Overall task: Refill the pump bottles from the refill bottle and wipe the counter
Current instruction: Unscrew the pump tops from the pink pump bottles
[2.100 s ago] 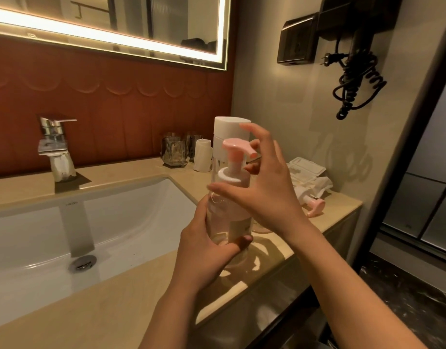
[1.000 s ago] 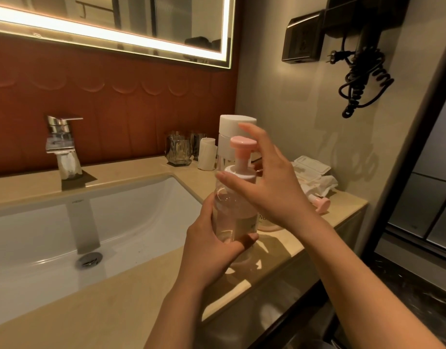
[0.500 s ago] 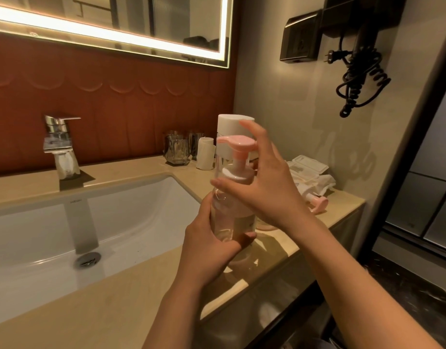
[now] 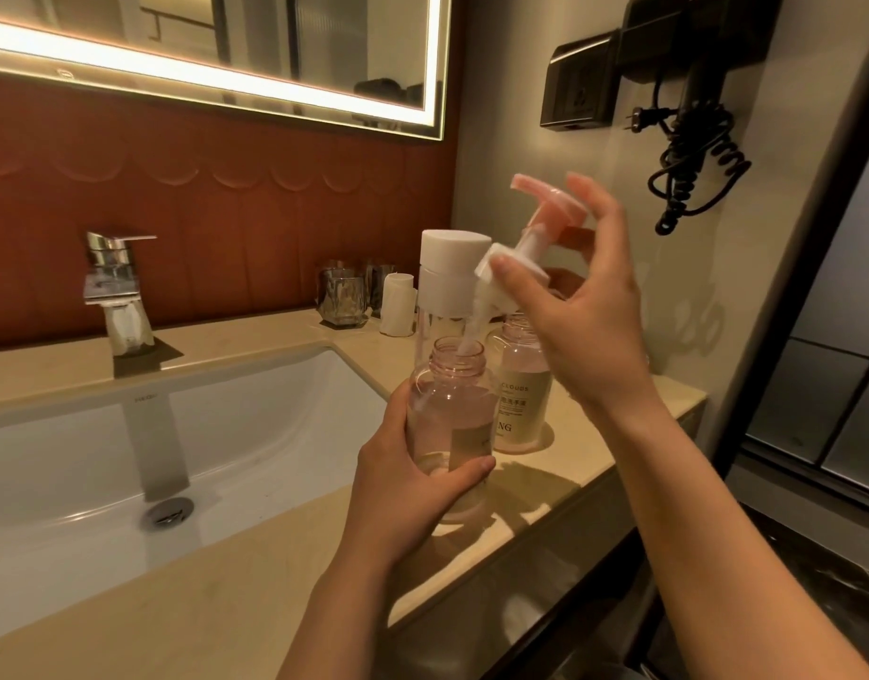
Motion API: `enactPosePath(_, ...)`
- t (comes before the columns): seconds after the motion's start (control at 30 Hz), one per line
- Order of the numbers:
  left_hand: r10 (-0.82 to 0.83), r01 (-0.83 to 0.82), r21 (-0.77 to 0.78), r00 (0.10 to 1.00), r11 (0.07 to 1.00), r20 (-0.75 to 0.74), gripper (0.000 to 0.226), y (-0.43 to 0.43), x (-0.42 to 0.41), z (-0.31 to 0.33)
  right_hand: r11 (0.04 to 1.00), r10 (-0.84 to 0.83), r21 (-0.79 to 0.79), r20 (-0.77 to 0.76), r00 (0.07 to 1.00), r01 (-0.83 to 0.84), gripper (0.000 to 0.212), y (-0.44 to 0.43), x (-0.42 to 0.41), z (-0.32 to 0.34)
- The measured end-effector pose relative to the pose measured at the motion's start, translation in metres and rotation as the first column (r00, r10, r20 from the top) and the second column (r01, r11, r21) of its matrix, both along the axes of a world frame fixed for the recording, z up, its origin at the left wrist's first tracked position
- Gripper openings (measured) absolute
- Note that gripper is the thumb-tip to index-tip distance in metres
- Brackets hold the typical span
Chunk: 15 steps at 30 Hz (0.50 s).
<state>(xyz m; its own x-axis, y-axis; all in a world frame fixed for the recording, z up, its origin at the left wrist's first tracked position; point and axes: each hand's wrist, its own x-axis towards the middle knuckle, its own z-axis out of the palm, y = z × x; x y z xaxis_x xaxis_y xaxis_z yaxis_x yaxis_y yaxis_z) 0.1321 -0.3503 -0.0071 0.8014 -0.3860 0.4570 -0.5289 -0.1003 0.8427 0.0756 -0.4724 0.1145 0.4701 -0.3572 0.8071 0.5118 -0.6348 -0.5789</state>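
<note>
The pump bottle (image 4: 440, 414), clear and pink-tinted with pale liquid in it, is held upright near the front edge of the desk (image 4: 216, 611), just right of the sink (image 4: 79, 483); whether its base touches the desk cannot be told. It is gripped low on its body by the left hand (image 4: 398, 483), whose fingers (image 4: 467, 471) are curled round it. Its neck is uncapped. The pump head (image 4: 545, 213), pink on top with a white collar, is held tilted above that neck, and its pale stem reaches down into the opening. The collar is pinched by the right hand (image 4: 584, 331), thumb in front and the other fingers (image 4: 587, 193) behind, one of them raised beside the pink nozzle. Just behind the held bottle, toward the right end of the desk, a second bottle (image 4: 521, 409) with a cream label is stood uncapped. A taller white-capped bottle (image 4: 447, 272) is seen behind both. Along the back edge, glass tumblers (image 4: 342, 296) and a small white roll (image 4: 398, 306) are set near the corner, and a chrome tap (image 4: 113, 287) is mounted behind the sink. A lit mirror (image 4: 226, 46) is hung above, and a hair dryer (image 4: 697, 81) with a coiled cord is fixed on the right wall.
</note>
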Motion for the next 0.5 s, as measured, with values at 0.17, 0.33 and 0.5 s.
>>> enactPosePath(0.17, 0.01, -0.01, 0.011, 1.0, 1.0, -0.002, 0.095, 0.0, 0.001, -0.001, 0.98, -0.009, 0.199, 0.118, 0.993, -0.015, 0.068, -0.02, -0.01, 0.003)
enactPosePath(0.33, 0.024, -0.024, 0.03, 1.0, 0.999, -0.008, 0.094, -0.001, 0.0, 0.001, 0.911, 0.072, 0.394, 0.136, 0.988, -0.121, 0.058, -0.037, -0.02, -0.005)
enactPosePath(0.5, 0.018, -0.017, 0.04, 1.0, 0.999, -0.023, 0.093, -0.001, -0.002, 0.002, 0.796, 0.133, 0.566, 0.182, 0.974, -0.214, 0.044, -0.049, -0.026, -0.017)
